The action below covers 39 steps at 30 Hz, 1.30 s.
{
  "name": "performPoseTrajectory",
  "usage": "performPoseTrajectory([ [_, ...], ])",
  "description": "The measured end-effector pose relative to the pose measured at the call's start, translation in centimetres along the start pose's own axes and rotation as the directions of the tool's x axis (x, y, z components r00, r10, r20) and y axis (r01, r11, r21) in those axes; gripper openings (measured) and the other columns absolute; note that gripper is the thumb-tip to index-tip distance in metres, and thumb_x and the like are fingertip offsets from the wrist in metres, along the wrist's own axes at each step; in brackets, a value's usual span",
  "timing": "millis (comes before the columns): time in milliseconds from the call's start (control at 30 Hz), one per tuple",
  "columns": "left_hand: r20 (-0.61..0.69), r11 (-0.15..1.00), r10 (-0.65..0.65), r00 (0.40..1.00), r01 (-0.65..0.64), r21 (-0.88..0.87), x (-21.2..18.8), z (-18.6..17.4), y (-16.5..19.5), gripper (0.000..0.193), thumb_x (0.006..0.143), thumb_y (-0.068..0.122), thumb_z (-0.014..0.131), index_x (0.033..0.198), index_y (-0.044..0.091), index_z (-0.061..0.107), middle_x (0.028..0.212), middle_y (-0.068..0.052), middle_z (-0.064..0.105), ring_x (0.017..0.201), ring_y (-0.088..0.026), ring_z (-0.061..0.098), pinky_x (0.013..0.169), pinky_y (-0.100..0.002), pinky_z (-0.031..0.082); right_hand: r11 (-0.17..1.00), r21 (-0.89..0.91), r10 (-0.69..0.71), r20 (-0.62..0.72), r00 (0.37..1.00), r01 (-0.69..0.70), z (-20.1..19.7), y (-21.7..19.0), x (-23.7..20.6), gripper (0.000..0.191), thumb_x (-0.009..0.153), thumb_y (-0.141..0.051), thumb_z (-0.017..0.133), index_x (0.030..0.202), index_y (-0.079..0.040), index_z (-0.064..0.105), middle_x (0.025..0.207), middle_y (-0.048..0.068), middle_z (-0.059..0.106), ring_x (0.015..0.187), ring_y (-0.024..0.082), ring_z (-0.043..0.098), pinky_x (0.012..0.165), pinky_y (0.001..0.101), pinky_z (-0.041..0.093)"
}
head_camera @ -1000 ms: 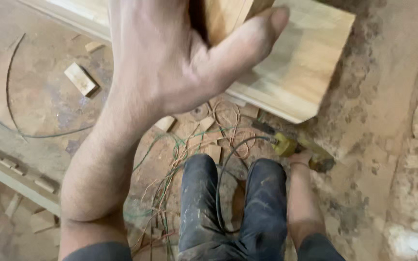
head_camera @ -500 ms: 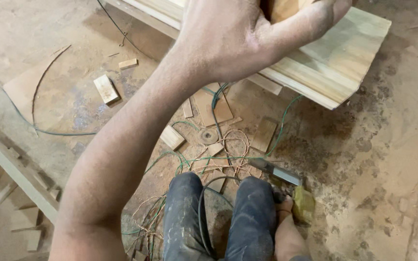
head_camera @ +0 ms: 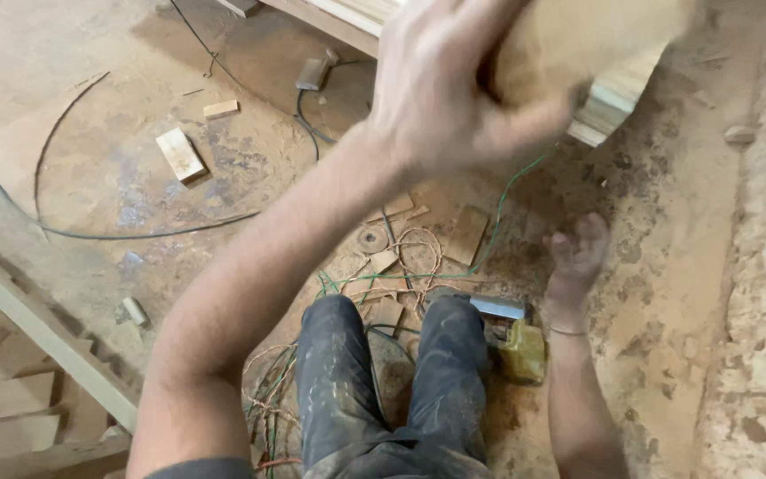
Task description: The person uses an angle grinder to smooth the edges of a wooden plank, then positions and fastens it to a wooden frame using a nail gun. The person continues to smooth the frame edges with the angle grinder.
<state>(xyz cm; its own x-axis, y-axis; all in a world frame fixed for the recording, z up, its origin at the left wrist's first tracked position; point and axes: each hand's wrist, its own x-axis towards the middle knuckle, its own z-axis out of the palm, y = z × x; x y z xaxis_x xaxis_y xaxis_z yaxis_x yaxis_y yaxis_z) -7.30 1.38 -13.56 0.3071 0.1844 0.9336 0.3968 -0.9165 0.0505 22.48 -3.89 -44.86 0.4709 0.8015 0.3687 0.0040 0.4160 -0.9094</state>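
head view, steeply downward, close over floor (head_camera: 99, 168)

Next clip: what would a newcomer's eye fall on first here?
The blurred left hand fills the top centre, gripping a pale wooden board. Lower right, the open right hand hangs over the sawdust-covered floor. Beside the dusty dark trousers lies a yellow-green power tool among tangled wires.

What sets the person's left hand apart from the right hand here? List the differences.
The left hand is raised close to the camera, blurred, and gripping a pale wooden board; the right hand hangs low near the sawdust floor, sharper and holding nothing. The left hand's fingers wrap the board; the right hand's fingers are loosely curled. Both are bare.
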Motion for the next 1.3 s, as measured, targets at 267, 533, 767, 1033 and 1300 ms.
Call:
performPoseTrajectory([
  [267,0.403,0.935,-0.354,0.844,0.320,0.153,-6.6,0.3,8.8,0.096,0.084,0.057,0.069,0.146,-0.012,0.044,0.090,-0.021,0.070,0.076,-0.032,0.073,0.064,-0.042,0.059,0.461,-0.400,-0.742,0.316,0.592,0.792,11.6,-17.4,-2.9,0.097,0.091,-0.037,0.081,0.160,-0.006,0.021,0.155,0.019,0.039,0.137,0.033,0.054,0.110,0.0418,0.056],
  [533,0.249,0.945,-0.019,0.968,-0.065,0.321,-2.7,-1.9,5.9,0.087,0.102,0.068,0.057,0.141,-0.009,0.058,0.103,-0.020,0.074,0.086,-0.030,0.072,0.087,-0.049,0.059,0.846,0.174,-0.527,0.130,0.840,0.504,13.1,-14.2,2.5,0.089,0.095,-0.053,0.076,0.156,-0.001,0.037,0.142,0.015,0.051,0.129,0.025,0.059,0.113,0.0431,0.058],
  [767,0.321,0.980,0.144,0.936,-0.180,0.084,0.5,-1.2,-2.1,0.063,0.106,0.062,0.061,0.144,0.011,0.062,0.144,-0.009,0.064,0.135,-0.030,0.059,0.116,-0.048,0.041,0.758,0.484,-0.520,0.043,0.853,0.437,15.4,-13.7,7.2,0.100,0.084,-0.060,0.084,0.148,0.002,0.040,0.139,0.011,0.053,0.130,0.021,0.056,0.114,0.0394,0.050],
  [1033,0.322,0.989,0.137,0.937,-0.148,0.010,0.0,-1.0,-2.4,0.067,0.098,0.058,0.076,0.147,0.015,0.061,0.143,-0.008,0.065,0.132,-0.031,0.061,0.113,-0.048,0.045,0.701,0.397,-0.594,-0.134,0.793,0.592,18.5,-13.9,6.9,0.104,0.086,-0.077,0.067,0.152,-0.002,0.039,0.140,0.012,0.054,0.132,0.023,0.059,0.111,0.0413,0.052],
  [1300,0.356,0.996,0.074,0.932,-0.054,-0.068,-0.1,-0.7,-2.1,0.062,0.101,0.047,0.081,0.149,0.014,0.060,0.139,-0.009,0.069,0.128,-0.032,0.064,0.110,-0.049,0.048,0.650,0.574,-0.597,-0.021,0.802,0.498,17.8,-11.6,8.4,0.101,0.083,-0.074,0.072,0.148,-0.002,0.044,0.133,0.010,0.062,0.122,0.022,0.064,0.104,0.0396,0.054],
])
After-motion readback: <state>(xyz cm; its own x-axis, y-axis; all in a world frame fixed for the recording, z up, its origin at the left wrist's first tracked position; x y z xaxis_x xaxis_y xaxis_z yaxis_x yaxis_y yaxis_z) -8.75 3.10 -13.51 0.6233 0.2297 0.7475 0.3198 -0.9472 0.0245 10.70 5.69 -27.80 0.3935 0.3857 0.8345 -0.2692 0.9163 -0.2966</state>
